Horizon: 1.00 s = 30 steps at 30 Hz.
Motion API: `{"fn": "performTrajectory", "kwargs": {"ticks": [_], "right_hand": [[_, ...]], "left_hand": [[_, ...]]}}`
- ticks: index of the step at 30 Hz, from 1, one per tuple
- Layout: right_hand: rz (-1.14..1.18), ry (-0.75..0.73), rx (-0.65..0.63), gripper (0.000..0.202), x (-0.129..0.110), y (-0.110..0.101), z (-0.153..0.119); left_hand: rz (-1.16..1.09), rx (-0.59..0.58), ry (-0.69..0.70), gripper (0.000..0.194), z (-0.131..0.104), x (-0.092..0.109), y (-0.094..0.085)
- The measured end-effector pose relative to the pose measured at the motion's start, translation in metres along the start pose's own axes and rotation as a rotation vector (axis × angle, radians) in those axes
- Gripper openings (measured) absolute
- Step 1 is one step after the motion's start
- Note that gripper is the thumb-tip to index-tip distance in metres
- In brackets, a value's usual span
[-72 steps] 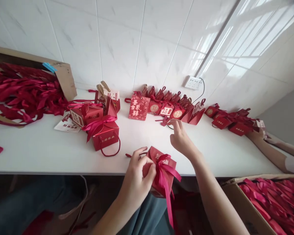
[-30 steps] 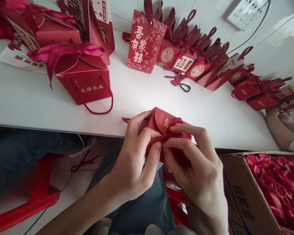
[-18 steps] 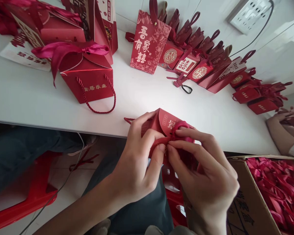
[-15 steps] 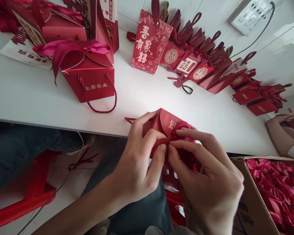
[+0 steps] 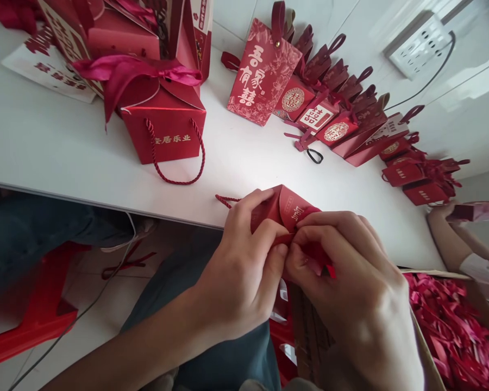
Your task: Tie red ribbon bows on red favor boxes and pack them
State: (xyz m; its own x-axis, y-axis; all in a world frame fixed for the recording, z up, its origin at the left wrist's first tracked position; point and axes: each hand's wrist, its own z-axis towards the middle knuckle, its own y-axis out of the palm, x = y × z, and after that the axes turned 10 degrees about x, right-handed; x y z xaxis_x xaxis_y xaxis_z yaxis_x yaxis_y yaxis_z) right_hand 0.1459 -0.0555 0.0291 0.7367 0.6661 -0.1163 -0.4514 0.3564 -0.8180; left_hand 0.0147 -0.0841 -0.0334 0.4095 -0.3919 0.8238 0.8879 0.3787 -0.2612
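Observation:
A small red gift box with a rope handle is held at the front edge of the white table. My left hand wraps round its left side, thumb and fingers pinching red ribbon at the box. My right hand is closed against the box's right side, fingertips pinched on the same ribbon and touching close to my left thumb. The exact knot or loop under the right fingers is hidden.
A larger red box with a bow stands at the left. Several red boxes line the wall, near a black loop. A carton of ribbons sits lower right. Another person's arm is at the right.
My right fingertips have drawn closer together and curled in over the ribbon. The view has shifted slightly, so the table's objects appear a little further right. The other person's arm has moved left in view.

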Motion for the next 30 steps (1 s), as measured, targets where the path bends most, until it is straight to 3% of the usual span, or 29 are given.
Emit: {"fn": "performTrajectory", "kwargs": {"ticks": [7,14,24,30], "right_hand": [[-0.009,0.025,0.104,0.011,0.0029,0.0009,-0.0029],[-0.012,0.015,0.129,0.010,0.0019,-0.0007,-0.0050],[-0.078,0.016,0.024,0.006,-0.0024,-0.0016,-0.0013],[-0.072,-0.005,0.024,0.008,0.0013,0.0009,-0.0007]], "left_hand": [[-0.096,0.005,0.005,0.015,0.0008,-0.0025,0.0022],[-0.105,0.012,0.004,0.016,0.0023,-0.0027,0.0029],[-0.097,0.019,0.002,0.016,0.0000,-0.0031,0.0047],[-0.093,0.025,0.019,0.016,0.0004,-0.0041,0.0052]]}}
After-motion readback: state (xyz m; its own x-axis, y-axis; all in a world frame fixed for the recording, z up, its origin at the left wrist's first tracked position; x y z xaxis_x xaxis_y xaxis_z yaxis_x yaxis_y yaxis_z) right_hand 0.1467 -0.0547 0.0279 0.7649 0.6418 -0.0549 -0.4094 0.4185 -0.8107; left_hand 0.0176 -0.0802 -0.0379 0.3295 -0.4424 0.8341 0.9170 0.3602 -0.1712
